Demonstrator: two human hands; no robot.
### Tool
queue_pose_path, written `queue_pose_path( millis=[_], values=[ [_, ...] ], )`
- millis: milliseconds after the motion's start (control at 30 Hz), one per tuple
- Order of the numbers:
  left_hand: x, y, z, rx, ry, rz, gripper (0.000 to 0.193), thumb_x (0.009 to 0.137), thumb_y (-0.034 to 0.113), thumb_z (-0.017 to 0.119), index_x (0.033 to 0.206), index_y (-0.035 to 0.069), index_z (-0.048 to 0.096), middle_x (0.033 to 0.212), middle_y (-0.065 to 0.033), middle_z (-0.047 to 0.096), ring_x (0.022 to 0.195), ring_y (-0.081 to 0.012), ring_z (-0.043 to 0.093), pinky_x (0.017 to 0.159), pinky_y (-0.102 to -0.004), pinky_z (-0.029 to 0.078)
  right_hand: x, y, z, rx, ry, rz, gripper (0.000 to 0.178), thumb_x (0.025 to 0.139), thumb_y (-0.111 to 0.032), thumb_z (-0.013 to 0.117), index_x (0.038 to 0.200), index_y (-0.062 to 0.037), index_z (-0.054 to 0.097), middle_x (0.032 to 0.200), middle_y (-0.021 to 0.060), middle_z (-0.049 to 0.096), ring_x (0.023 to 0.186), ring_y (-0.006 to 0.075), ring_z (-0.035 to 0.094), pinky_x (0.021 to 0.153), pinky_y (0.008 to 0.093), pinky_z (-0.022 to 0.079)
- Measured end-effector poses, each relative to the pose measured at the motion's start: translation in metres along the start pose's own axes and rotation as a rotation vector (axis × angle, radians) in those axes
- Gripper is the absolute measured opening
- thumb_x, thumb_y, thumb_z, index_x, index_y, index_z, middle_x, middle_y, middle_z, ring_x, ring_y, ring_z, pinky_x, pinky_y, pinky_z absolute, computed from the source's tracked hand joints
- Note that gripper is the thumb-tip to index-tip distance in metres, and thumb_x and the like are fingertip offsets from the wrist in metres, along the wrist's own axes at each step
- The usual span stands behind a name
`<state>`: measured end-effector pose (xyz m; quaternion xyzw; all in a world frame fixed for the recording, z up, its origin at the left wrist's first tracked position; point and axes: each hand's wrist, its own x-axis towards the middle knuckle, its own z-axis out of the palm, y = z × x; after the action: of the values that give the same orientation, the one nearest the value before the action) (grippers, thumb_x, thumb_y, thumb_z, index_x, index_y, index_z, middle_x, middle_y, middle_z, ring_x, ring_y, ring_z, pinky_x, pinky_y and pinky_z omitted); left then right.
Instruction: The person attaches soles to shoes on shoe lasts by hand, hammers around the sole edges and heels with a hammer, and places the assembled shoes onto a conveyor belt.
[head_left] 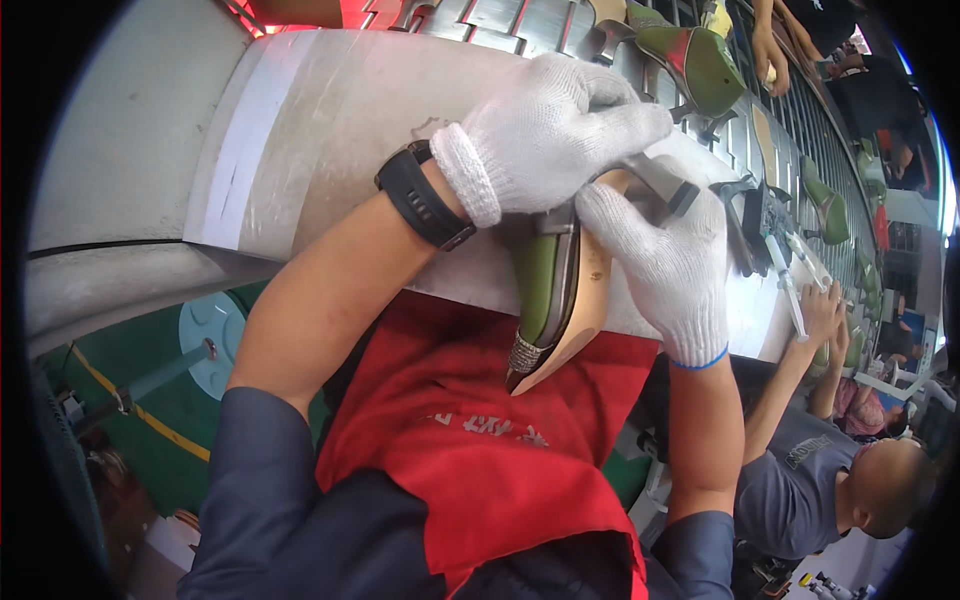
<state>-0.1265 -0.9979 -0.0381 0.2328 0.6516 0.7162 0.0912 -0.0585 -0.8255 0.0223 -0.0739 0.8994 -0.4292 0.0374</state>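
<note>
A pointed green shoe [545, 290] hangs toe down over the front edge of the work surface, its tan sole turned to the right. A glittering band crosses it near the toe. My left hand [550, 135], in a white knitted glove, is closed round the heel end. My right hand [670, 260], gloved too, grips from the other side with its thumb against the sole. Between the hands a grey, square-tipped heel-like piece [665, 185] sticks out; where it joins the shoe is partly hidden by my fingers.
The pale work surface [340, 130] lies under my hands. Beyond it runs a slatted metal conveyor [490, 25] carrying green shoes [695, 70] and grey heel-like pieces. On the right, a co-worker's hands [825, 310] are near white tube-like tools [788, 290]. Another person's hand [768, 60] reaches in at the top.
</note>
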Motion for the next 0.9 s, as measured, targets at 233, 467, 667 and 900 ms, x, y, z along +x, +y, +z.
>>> queue_pose_path(
  millis=[233,467,667,900],
  values=[
    [-0.003,0.001,0.0,0.095,0.047,-0.003,0.033,0.111,0.027,0.068,0.116,-0.004,0.08,0.099,-0.0062,0.08,0.091,-0.0099,0.069,0.083,-0.0297,0.057,-0.023,-0.001,-0.006,0.182,-0.157,0.305,0.026,0.098,-0.016,0.08,0.117,0.002,0.076,0.089,0.0018,0.072,0.076,0.01,0.066,0.07,0.0294,0.054],
    [0.0,-0.006,0.004,0.168,0.086,0.127,0.032,0.11,0.025,0.067,0.119,-0.003,0.08,0.099,-0.0075,0.08,0.091,-0.0106,0.07,0.083,-0.0302,0.058,-0.019,-0.003,0.007,0.167,-0.07,0.168,0.044,0.093,-0.023,0.087,0.124,0.004,0.073,0.106,0.0114,0.078,0.089,0.0137,0.073,0.078,0.0338,0.06],
    [-0.002,0.004,0.0,0.157,0.062,0.03,0.033,0.11,0.026,0.068,0.117,-0.003,0.08,0.098,-0.0073,0.08,0.091,-0.0106,0.071,0.082,-0.0306,0.058,-0.017,0.013,0.01,0.093,0.077,-0.069,0.026,0.096,-0.017,0.08,0.11,0.0039,0.074,0.095,0.0031,0.074,0.084,0.0072,0.065,0.075,0.0273,0.054],
    [-0.005,-0.006,-0.001,0.122,0.086,0.137,0.035,0.109,0.029,0.07,0.116,-0.003,0.081,0.095,-0.0084,0.08,0.088,-0.0107,0.071,0.081,-0.0309,0.059,-0.045,0.001,0.001,0.079,-0.145,0.202,0.042,0.085,-0.027,0.095,0.106,0.0027,0.073,0.084,0.0011,0.072,0.072,0.0056,0.062,0.067,0.0249,0.053]
  ],
)
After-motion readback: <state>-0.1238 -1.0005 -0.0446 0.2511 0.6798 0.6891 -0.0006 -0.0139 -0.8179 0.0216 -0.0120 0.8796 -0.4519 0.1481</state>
